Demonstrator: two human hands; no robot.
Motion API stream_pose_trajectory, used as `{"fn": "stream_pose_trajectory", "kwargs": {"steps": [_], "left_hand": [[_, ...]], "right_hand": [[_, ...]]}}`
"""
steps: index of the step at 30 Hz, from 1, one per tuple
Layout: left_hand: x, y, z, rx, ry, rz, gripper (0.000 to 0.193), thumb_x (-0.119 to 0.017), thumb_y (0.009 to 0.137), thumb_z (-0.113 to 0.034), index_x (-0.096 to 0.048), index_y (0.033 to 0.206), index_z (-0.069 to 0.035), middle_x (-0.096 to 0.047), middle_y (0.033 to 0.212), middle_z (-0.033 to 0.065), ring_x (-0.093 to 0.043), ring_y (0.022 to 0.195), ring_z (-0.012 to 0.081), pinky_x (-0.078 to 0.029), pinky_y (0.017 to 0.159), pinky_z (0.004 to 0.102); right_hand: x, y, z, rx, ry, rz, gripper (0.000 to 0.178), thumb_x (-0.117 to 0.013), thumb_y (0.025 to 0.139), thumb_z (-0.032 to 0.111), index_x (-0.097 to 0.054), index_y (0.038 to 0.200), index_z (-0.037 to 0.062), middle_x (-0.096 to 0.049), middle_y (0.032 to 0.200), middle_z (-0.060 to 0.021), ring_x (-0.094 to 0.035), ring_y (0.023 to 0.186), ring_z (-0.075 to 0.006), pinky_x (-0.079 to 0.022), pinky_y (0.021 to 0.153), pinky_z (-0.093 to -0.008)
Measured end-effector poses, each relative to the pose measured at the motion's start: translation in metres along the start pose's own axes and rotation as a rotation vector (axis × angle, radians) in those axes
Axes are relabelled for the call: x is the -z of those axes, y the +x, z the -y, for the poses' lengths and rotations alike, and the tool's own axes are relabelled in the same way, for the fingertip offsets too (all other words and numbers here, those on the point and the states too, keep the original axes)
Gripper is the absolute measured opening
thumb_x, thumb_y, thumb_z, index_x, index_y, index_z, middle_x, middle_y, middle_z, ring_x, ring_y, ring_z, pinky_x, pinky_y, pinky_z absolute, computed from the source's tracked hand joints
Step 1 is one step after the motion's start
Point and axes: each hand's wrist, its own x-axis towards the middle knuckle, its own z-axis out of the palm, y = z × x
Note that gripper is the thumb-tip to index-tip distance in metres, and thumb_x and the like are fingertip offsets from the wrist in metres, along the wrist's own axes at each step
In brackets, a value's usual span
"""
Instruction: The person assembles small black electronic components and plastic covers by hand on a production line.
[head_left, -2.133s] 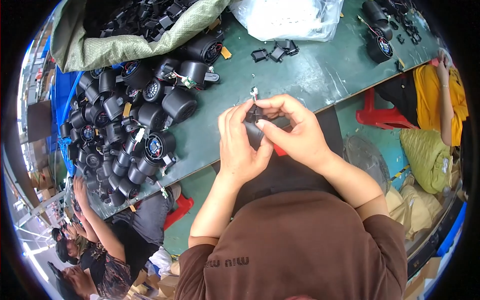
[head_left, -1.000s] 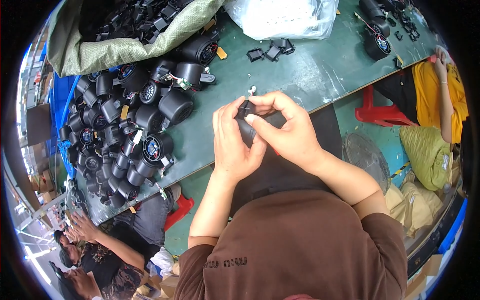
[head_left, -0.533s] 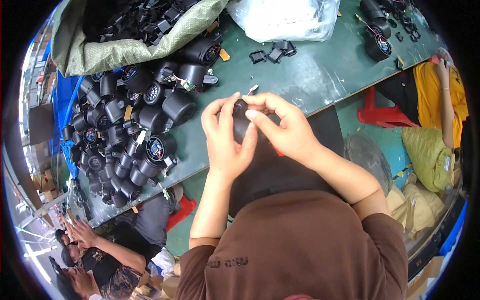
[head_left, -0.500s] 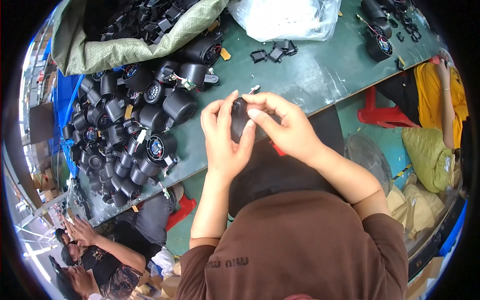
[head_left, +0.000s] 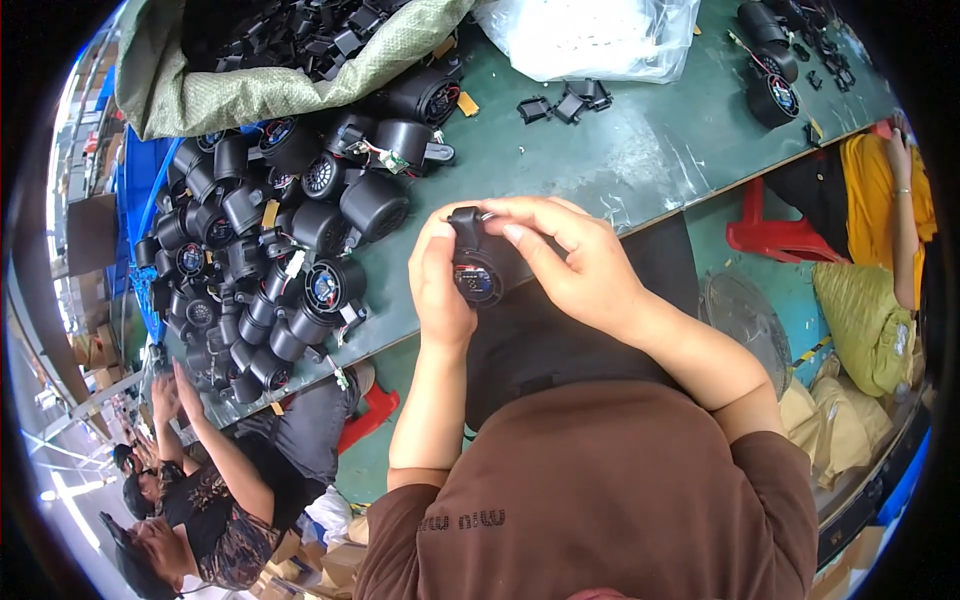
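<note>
My left hand [head_left: 436, 285] is wrapped around a black cylindrical blower motor [head_left: 480, 284] just off the table's near edge. Its open round end is turned up, and a blue circuit board shows inside. A small black tab stands at the motor's far side. My right hand [head_left: 590, 262] reaches in from the right, thumb and index finger closing on a short wire lead [head_left: 488, 216] beside that tab. The fingers partly hide the lead, so where its end lies cannot be seen.
Similar black motors [head_left: 318, 228] are heaped on the green table [head_left: 660, 140] at left. Behind them lies a woven sack [head_left: 290, 98] of black parts. A clear plastic bag [head_left: 590, 40] and several black clips [head_left: 570, 102] lie at the back. Co-workers sit on both sides.
The motor has been turned in my left hand, so its open end with the circuit board now faces up. My right fingers have shifted to the wire by the tab.
</note>
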Motion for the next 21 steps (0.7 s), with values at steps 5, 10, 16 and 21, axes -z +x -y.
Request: {"fn": "stream_pose_trajectory", "kwargs": {"steps": [5, 10, 16, 21], "left_hand": [[0.002, 0.003, -0.008, 0.163, -0.284, 0.064, 0.040, -0.041, 0.098, -0.028, -0.061, 0.109, 0.004, -0.067, 0.101, 0.0134, -0.063, 0.093, 0.0193, -0.050, 0.087, 0.0312], [-0.003, 0.002, -0.015, 0.243, -0.381, 0.062, 0.037, -0.046, 0.095, -0.029, -0.060, 0.107, 0.003, -0.066, 0.099, 0.0125, -0.063, 0.091, 0.0188, -0.050, 0.085, 0.0313], [-0.005, 0.001, -0.015, 0.276, -0.385, 0.088, 0.033, -0.049, 0.094, -0.027, -0.060, 0.106, 0.001, -0.065, 0.098, 0.0108, -0.063, 0.088, 0.0170, -0.051, 0.081, 0.0295], [-0.003, 0.000, -0.015, 0.301, -0.419, 0.090, 0.031, -0.048, 0.094, -0.026, -0.059, 0.105, 0.001, -0.065, 0.098, 0.0106, -0.062, 0.088, 0.0163, -0.051, 0.080, 0.0290]], "right_hand": [[0.013, 0.008, 0.000, 0.200, -0.468, -0.069, 0.018, -0.072, 0.082, 0.010, -0.073, 0.100, 0.0085, -0.063, 0.091, -0.0066, -0.055, 0.082, -0.0254, -0.045, 0.075, -0.0356], [0.016, 0.011, -0.003, 0.256, -0.362, -0.063, 0.011, -0.074, 0.081, 0.009, -0.073, 0.092, 0.0067, -0.063, 0.091, -0.0061, -0.058, 0.086, -0.0256, -0.047, 0.080, -0.0348], [0.015, 0.008, 0.001, -0.060, 0.047, 0.019, 0.008, -0.071, 0.086, 0.007, -0.072, 0.094, 0.0041, -0.066, 0.087, -0.0046, -0.063, 0.085, -0.0178, -0.050, 0.078, -0.0308], [0.017, 0.010, 0.001, -0.323, 0.368, 0.088, 0.010, -0.070, 0.090, 0.009, -0.072, 0.097, 0.0024, -0.068, 0.085, -0.0028, -0.063, 0.087, -0.0093, -0.051, 0.078, -0.0261]]}}
